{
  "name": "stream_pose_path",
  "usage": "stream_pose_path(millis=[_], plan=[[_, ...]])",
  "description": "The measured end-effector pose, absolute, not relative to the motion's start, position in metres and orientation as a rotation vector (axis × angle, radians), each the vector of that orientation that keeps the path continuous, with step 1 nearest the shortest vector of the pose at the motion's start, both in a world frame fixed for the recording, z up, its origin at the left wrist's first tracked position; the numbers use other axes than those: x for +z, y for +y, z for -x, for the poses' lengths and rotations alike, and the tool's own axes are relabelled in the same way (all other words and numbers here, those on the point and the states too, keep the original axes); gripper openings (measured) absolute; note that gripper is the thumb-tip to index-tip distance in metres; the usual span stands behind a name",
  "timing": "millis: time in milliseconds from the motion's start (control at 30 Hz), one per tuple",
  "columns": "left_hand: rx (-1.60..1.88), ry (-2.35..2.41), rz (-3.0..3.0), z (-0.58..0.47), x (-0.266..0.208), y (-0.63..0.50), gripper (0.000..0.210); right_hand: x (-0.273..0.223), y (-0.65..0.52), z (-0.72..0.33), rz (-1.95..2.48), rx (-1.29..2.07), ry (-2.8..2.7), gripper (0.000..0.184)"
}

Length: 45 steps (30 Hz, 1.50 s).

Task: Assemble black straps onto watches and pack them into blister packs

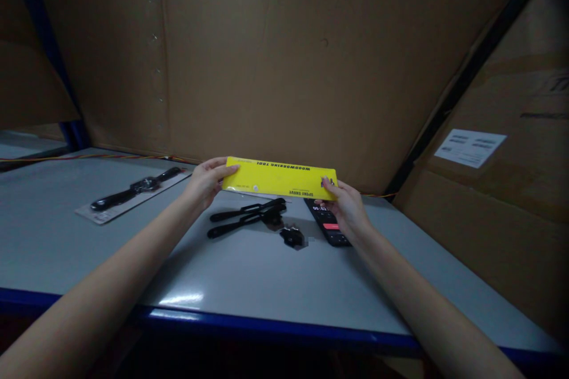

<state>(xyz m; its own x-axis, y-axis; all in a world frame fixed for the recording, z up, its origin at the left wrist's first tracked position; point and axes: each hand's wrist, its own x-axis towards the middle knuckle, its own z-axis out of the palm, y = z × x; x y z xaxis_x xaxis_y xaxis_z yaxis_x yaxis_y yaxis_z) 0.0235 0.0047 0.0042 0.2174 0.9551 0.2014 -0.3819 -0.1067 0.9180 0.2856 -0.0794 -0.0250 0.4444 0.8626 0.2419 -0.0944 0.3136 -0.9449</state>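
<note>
A yellow backing card [275, 180], printed "SPOKE SHAVE" and "WOODWORKING TOOL" upside down to me, is held up level above the table. My left hand [205, 182] pinches its left end, thumb on top. At the right end, my right hand [347, 204] grips it the same way. Just below the card lie black spokeshave handles [242, 219] and a small dark metal part [292, 237]. To the left, a packaged black spokeshave [133, 192] rests on a pale card. A phone [331, 228] showing a timer is partly hidden behind my right hand.
The grey tabletop [249, 284] has a blue front edge [267, 325]. A tall cardboard sheet [284, 59] closes off the back. On the right stands a cardboard box [502, 219] with a white label. Thin coloured wires [102, 156] run along the rear edge.
</note>
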Motion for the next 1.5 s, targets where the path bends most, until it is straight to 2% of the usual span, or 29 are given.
stream_pose_path(millis=[167, 300, 367, 567, 767, 900, 1067, 1367, 1500], plan=[[1.319, 0.617, -1.157, -0.023, 0.007, 0.002, 0.028, -0.022, -0.081, -0.281, 1.036, 0.770, -0.878, 0.023], [1.187, 0.541, -1.202, -0.022, 0.007, 0.000, 0.064, -0.016, -0.082, -0.279, 1.014, 0.835, -0.840, 0.022], [1.186, 0.578, -1.198, -0.021, 0.006, 0.002, 0.075, -0.013, -0.083, -0.277, 1.012, 0.914, -0.835, 0.024], [1.257, 0.616, -1.213, -0.017, 0.007, 0.010, 0.072, -0.008, -0.087, -0.271, 1.034, 0.972, -0.916, 0.017], [1.210, 0.594, -1.202, -0.012, 0.015, 0.008, 0.053, -0.010, -0.085, -0.274, 1.067, 0.980, -0.886, 0.019], [1.226, 0.627, -1.192, -0.014, 0.018, 0.004, 0.053, -0.012, -0.083, -0.276, 1.060, 0.964, -0.870, 0.025], [1.235, 0.637, -1.195, -0.015, 0.018, 0.004, 0.052, -0.013, -0.083, -0.275, 1.093, 0.908, -0.920, 0.015], [1.275, 0.744, -1.165, -0.013, 0.017, 0.006, 0.051, -0.011, -0.085, -0.271, 1.123, 1.039, -0.977, 0.019], [1.397, 0.830, -1.088, -0.003, 0.017, 0.018, 0.046, -0.009, -0.085, -0.271, 1.179, 1.073, -1.024, 0.032]])
